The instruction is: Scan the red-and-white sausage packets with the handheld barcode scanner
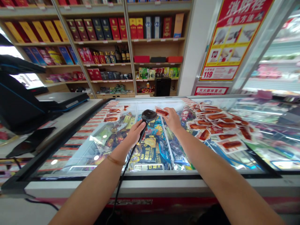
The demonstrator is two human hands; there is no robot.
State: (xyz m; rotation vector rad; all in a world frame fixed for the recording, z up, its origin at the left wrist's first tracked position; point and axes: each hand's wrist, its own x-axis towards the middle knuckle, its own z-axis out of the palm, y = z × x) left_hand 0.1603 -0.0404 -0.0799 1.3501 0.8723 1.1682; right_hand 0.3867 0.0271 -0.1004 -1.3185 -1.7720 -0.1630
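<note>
My left hand (136,132) is wrapped round the handle of a black barcode scanner (149,115), whose cable runs down past the freezer's front edge. Close by the scanner head, my right hand (172,118) pinches one end of a small sealed food packet (161,111) with reddish-brown contents. Both hands are above the glass top of a chest freezer (150,184). To the right, a heap of similar packets (217,117) lies on the glass. A few more packets (112,117) lie on the left side of the glass.
Under the glass are wire baskets with colourful frozen goods (150,151). On the left counter stand a flat black scale (63,100) and a dark screen (18,97). Shelves of boxed goods (100,29) line the back wall, beside a red and yellow poster (234,40).
</note>
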